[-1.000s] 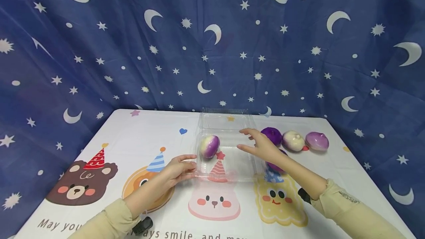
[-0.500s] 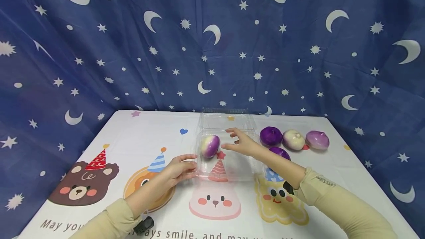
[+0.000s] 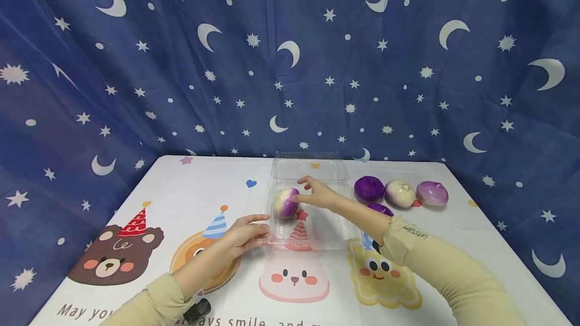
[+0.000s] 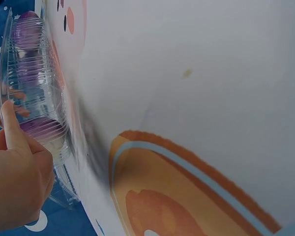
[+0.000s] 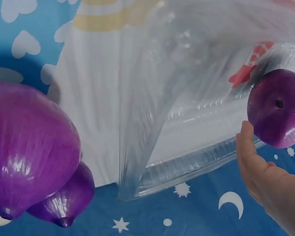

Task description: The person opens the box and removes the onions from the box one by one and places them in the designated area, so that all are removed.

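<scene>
A clear plastic container (image 3: 328, 223) lies on the table with its hinged lid (image 3: 294, 169) folded back. My left hand (image 3: 246, 235) pinches the container's left rim; in the left wrist view its fingers (image 4: 12, 123) lie along the plastic edge. Inside the container, at its left end, rests a purple and white onion (image 3: 285, 204). My right hand (image 3: 320, 196) reaches over the container, fingers loosely spread, thumb at the onion's right side. From the right wrist view, fingertips (image 5: 247, 129) are right beside the onion (image 5: 278, 110); whether they touch it I cannot tell.
Right of the container sit a dark purple onion (image 3: 369, 188), a whitish onion (image 3: 400, 193) and a light purple onion (image 3: 432, 193). Another dark onion (image 3: 380, 209) is partly hidden behind my right forearm. A blue star-patterned curtain (image 3: 290, 64) hangs behind the table.
My right hand has moved left across the container, from its right side to the onion inside. The left hand keeps its place at the rim.
</scene>
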`<action>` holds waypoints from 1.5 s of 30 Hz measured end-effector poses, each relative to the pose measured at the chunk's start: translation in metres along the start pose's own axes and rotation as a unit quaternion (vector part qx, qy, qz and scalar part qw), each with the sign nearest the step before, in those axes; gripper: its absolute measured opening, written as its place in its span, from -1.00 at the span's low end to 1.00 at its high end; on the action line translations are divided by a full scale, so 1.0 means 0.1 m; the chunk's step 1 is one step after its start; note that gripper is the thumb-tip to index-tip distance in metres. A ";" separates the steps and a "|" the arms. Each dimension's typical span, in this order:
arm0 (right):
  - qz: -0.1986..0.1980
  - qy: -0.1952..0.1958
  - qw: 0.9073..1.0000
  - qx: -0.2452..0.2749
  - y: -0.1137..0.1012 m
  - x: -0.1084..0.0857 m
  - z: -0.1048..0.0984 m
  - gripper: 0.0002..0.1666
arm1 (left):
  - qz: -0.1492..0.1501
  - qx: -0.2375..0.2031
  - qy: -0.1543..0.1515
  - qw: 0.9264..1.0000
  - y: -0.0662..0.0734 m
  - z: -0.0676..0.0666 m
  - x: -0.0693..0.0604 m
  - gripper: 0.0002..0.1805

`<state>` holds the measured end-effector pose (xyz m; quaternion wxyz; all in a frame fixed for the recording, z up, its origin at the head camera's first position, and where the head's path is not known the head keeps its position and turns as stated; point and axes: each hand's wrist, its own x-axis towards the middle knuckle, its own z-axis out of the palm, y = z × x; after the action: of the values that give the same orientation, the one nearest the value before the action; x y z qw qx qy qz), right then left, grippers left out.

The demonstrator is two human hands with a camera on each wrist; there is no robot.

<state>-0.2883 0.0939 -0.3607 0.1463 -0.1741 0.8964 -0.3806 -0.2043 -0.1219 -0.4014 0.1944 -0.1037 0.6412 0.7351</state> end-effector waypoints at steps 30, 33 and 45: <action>0.087 -0.050 0.995 0.025 -0.07 0.22 0.09 -0.26 | -0.001 -0.002 0.001 1.000 0.01 0.00 0.02 -0.50; 0.089 -0.043 0.995 0.026 -0.08 0.23 0.13 -0.27 | -0.001 -0.005 0.001 1.000 0.01 0.00 0.02 -0.51; 0.080 -0.027 0.996 0.030 -0.07 0.21 0.20 -0.41 | -0.003 -0.009 0.000 1.000 -0.02 0.02 0.01 -0.50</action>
<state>-0.2980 0.0678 -0.3721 0.2057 -0.1077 0.8912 -0.3897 -0.2043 -0.1199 -0.4037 0.1958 -0.1071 0.6344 0.7401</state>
